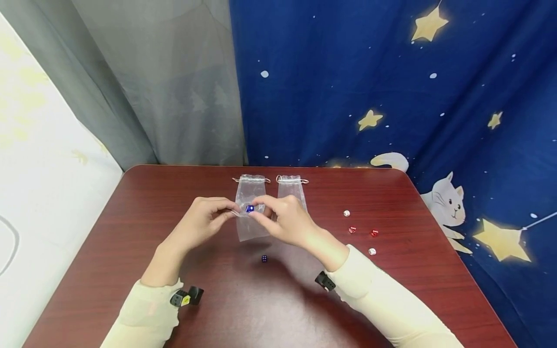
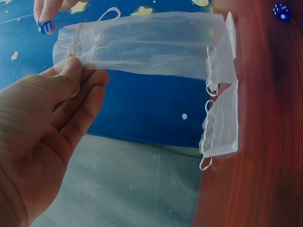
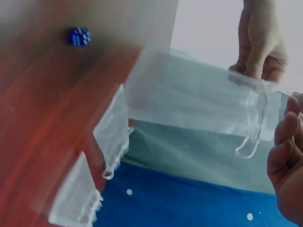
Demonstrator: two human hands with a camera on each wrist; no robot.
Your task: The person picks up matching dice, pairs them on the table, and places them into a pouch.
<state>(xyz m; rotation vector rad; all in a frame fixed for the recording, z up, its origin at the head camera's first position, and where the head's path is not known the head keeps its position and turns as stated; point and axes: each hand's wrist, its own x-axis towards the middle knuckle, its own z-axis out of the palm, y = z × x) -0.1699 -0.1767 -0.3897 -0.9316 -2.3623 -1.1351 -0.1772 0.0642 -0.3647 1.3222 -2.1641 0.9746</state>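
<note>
My left hand (image 1: 202,221) pinches the drawstring mouth of a sheer white organza pouch (image 2: 151,45) between thumb and fingers. The pouch hangs down above the table, and its body looks flat and see-through. In my right hand (image 1: 289,220) a blue die (image 1: 250,209) is pinched between thumb and fingertips, right at the pouch's mouth. The left wrist view shows this die just outside the gathered top edge. A second blue die (image 1: 264,258) with white pips lies on the table below the hands.
Two more organza pouches, a left one (image 1: 251,185) and a right one (image 1: 292,188), lie near the back edge of the reddish-brown table (image 1: 143,217). To the right sit two white dice (image 1: 372,252) and two red dice (image 1: 352,230). Curtains hang behind the table.
</note>
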